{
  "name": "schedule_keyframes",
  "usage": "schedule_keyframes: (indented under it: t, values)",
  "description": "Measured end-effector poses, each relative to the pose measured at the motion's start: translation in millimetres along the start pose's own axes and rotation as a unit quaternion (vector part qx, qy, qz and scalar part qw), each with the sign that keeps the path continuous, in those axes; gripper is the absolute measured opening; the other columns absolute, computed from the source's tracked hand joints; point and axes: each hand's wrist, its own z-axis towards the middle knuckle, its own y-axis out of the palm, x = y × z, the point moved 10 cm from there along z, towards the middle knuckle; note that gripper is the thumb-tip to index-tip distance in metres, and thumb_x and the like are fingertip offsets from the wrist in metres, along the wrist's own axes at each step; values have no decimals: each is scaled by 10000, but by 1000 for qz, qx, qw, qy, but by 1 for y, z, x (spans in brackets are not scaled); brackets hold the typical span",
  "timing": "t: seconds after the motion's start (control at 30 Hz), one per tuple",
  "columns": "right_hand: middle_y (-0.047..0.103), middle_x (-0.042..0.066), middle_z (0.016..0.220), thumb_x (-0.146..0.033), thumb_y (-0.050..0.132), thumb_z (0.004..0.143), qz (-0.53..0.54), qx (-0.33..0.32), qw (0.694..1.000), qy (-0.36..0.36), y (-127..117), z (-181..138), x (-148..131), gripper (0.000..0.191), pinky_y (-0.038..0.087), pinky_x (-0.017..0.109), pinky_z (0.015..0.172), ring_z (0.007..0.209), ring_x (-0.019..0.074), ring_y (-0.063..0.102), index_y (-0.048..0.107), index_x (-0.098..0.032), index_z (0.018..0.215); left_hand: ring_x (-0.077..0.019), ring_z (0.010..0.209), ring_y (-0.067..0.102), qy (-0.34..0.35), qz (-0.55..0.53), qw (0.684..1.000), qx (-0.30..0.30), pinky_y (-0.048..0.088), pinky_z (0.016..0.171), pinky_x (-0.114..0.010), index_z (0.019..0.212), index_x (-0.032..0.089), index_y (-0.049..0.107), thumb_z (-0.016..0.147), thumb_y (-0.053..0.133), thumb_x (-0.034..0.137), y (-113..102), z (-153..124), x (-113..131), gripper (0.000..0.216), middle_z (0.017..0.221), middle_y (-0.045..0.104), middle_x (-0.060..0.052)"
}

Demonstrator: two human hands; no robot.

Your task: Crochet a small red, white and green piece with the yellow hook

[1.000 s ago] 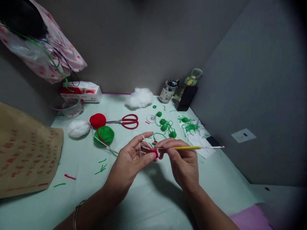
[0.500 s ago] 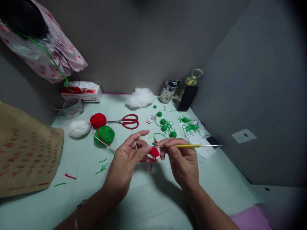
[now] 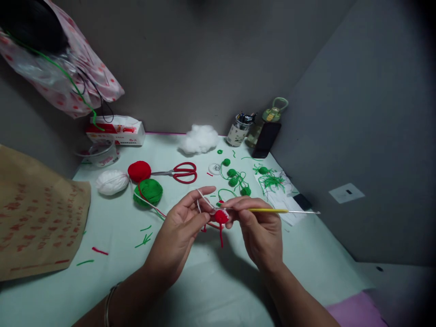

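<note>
Between my hands is a small red and white crochet piece (image 3: 221,216) with a red tail hanging down. My left hand (image 3: 185,220) pinches its left edge, and white yarn (image 3: 200,195) loops over the raised index finger. In my right hand (image 3: 259,227) is a crochet hook (image 3: 269,210) with a yellow grip, its far end pointing right and its working tip at the piece. Yarn strands run from my left hand toward a white yarn ball (image 3: 112,182), a red yarn ball (image 3: 139,171) and a green yarn ball (image 3: 148,192).
Red-handled scissors (image 3: 185,173) lie behind my hands, near white stuffing (image 3: 199,139). Several small green crocheted balls (image 3: 232,181) with tails sit to the right. Farther back stand a pen cup (image 3: 237,131), a bottle (image 3: 272,113) and a phone (image 3: 266,140). A brown paper bag (image 3: 41,218) stands left.
The crochet piece has shifted slightly right and its red tail hangs lower. The hook has slid a little right, and the white yarn loop at my left index finger has widened.
</note>
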Motion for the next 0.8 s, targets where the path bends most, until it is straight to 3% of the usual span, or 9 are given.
schedule_keyframes:
  t: [0.23,0.37,0.5,0.67,0.8]
  values:
    - [817,32,1010,-169,667,996,-115,-18,992,-44,6,-4,-16,200,646,305,765,965,185,753,813,-292,1055,-173,931,660,-5,54,997,-49,499,925,-317,1216,237,746,897,786,316,8,-3,-1,331,912,668,-5]
    - [824,21,1008,-154,675,989,-134,-14,989,-58,6,-5,-20,217,629,335,835,977,187,746,814,-305,1058,-155,905,639,-11,66,996,-51,512,887,-306,1258,256,711,793,884,219,8,-1,-5,498,888,648,14]
    - [811,19,989,-183,678,995,-76,-2,997,-21,1,-3,-9,178,617,296,764,952,172,739,809,-297,1030,-151,906,640,-5,72,997,-43,512,870,-299,1323,253,670,806,864,191,5,2,-3,555,890,642,18]
    - [804,19,980,-268,690,999,22,16,998,55,-4,1,8,100,597,248,676,755,120,717,789,-261,983,-149,892,650,1,91,995,-48,500,875,-313,1379,274,637,854,835,216,2,2,-2,564,911,656,22]
    - [807,29,957,-288,667,1015,44,7,997,69,-3,1,9,111,587,245,658,734,119,723,763,-242,987,-152,902,647,-2,105,993,-48,486,873,-311,1391,282,631,890,806,245,-1,1,-3,532,916,658,21]
